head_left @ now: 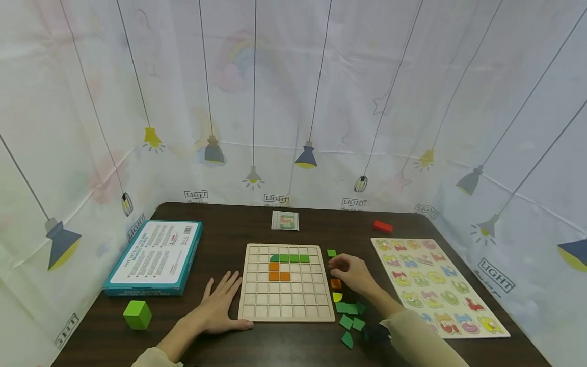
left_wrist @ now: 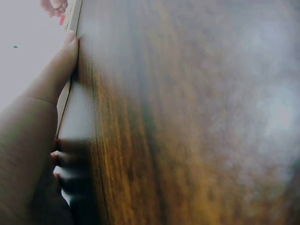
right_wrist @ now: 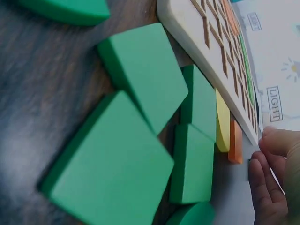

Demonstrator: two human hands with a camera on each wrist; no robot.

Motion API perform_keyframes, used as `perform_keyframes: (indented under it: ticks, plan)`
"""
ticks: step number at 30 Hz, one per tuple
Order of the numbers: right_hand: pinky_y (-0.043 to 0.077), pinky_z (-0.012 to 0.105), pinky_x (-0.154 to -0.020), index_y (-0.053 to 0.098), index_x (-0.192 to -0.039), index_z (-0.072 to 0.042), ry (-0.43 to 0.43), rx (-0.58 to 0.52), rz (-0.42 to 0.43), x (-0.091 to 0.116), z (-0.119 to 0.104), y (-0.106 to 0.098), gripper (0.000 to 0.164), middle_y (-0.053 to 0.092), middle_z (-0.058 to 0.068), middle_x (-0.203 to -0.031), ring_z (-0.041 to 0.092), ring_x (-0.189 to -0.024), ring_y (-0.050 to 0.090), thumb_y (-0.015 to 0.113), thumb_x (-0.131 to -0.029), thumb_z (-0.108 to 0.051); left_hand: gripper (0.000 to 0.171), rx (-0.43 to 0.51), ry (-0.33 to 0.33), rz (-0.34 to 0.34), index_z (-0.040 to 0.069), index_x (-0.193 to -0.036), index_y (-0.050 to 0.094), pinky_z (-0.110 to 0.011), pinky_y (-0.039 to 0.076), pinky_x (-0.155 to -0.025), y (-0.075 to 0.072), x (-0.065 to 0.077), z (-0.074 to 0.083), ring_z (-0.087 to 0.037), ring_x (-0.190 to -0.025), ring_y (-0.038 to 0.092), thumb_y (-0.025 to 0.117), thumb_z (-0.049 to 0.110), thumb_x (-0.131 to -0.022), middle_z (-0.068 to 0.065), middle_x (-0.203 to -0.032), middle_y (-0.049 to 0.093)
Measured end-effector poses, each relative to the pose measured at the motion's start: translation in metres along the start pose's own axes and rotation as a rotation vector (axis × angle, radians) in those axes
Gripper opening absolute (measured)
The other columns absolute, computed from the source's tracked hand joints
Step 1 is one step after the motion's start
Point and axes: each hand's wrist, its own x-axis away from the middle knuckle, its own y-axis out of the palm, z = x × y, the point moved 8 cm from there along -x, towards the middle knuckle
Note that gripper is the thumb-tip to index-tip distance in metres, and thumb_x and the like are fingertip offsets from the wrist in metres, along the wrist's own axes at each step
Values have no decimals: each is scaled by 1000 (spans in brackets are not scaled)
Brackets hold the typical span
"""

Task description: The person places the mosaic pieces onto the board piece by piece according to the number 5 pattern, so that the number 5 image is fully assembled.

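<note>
A wooden grid board [head_left: 270,311] lies in the middle of the table. In its cells sit a green row [head_left: 295,258], rounded at its left end, and orange squares [head_left: 279,276]. My left hand [head_left: 219,306] rests with fingers spread beside the board's left edge, its thumb near the front corner. At the board's right edge hovers my right hand [head_left: 352,274], fingers curled and thumb close to the fingertips. Whether it pinches a piece is hidden. Near it lie a green square [head_left: 331,253], an orange piece [head_left: 336,284], a yellow piece [head_left: 337,297] and several green pieces [right_wrist: 112,164].
A teal-edged box [head_left: 149,255] and a green cube [head_left: 137,315] stand on the left. Behind the board lies a small pattern card [head_left: 285,220]. On the right are an animal-picture puzzle board [head_left: 440,285] and a red block [head_left: 382,227]. A printed curtain [head_left: 284,102] surrounds the table.
</note>
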Motion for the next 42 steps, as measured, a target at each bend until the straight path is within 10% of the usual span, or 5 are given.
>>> perform_keyframes:
  ticks: [20, 42]
  plan:
    - [51, 32, -76, 65, -107, -8, -48, 69, -177, 20, 11, -2, 27, 65, 2, -99, 18, -87, 60, 73, -81, -7, 114, -5, 16, 9, 6, -150, 23, -64, -1, -106, -2, 0, 2, -33, -142, 8, 57, 79, -70, -12, -156, 14]
    - [53, 28, -71, 65, -102, -2, -53, 25, 17, 8, -5, -1, 23, 66, 6, -94, 17, -80, 63, 73, -80, -1, 114, 4, 16, 9, 6, -150, 22, -63, -2, -106, 0, 1, 1, -33, -142, 7, 56, 79, -70, -13, -156, 14]
